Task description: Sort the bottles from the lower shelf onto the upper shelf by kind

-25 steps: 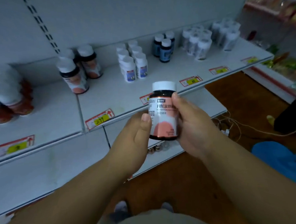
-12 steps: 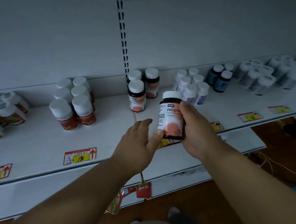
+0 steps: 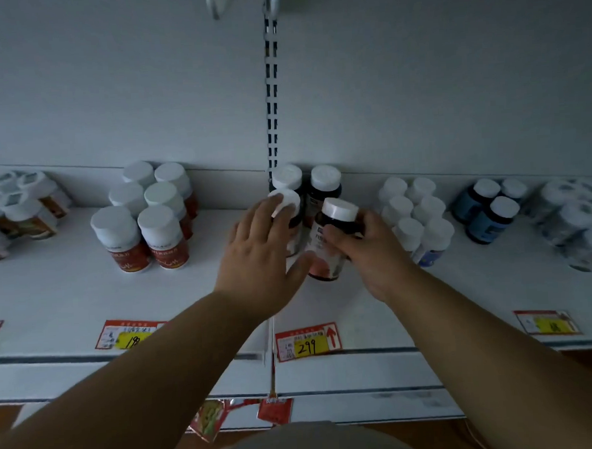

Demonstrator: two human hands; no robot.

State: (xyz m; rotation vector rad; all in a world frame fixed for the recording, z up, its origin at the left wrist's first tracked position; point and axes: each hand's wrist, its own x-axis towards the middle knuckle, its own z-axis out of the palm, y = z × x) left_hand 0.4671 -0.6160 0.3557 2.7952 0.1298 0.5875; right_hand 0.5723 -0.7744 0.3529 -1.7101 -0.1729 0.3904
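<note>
Setting the dark bottle (image 3: 330,243) beside its three matching bottles (image 3: 323,185) on the upper shelf (image 3: 68,298) — right hand (image 3: 375,251) gripping it, left hand (image 3: 258,257) spread against the front one — most groups look sorted already.

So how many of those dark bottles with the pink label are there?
4: one in the right hand, bottle; one under the left hand; two at the back. More may be hidden.

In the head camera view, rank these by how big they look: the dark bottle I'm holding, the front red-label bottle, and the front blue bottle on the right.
1. Held dark bottle, though it is nearest the camera.
2. Front red-label bottle, close behind.
3. Front blue bottle, smallest.
</note>
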